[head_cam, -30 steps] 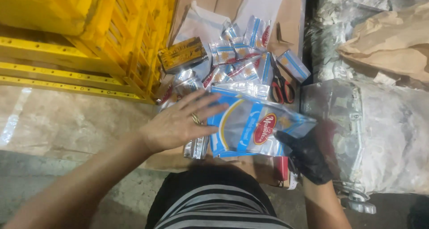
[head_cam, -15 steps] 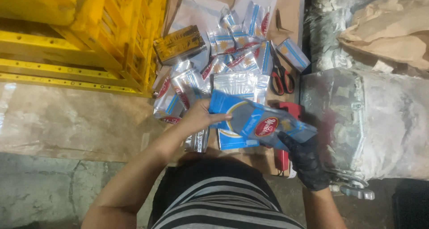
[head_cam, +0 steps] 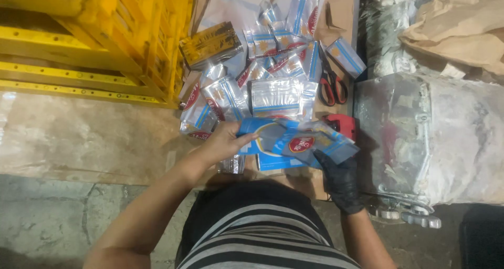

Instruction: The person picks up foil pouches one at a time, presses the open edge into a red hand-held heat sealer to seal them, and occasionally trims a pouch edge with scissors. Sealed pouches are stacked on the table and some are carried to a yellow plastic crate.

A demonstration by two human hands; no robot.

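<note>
1. While I watch the head view, the bare left hand (head_cam: 223, 143) pinches the left edge of a blue pouch (head_cam: 294, 142).
2. I see the black-gloved right hand (head_cam: 338, 177) supporting it from beneath.
3. Beyond lie loose sachets (head_cam: 275, 96), red-handled scissors (head_cam: 331, 82) and a yellow crate (head_cam: 94, 38).

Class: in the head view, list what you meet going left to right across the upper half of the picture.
Yellow crate → gold packet → heap of silver pouches → scissors → clear plastic bag.
</note>
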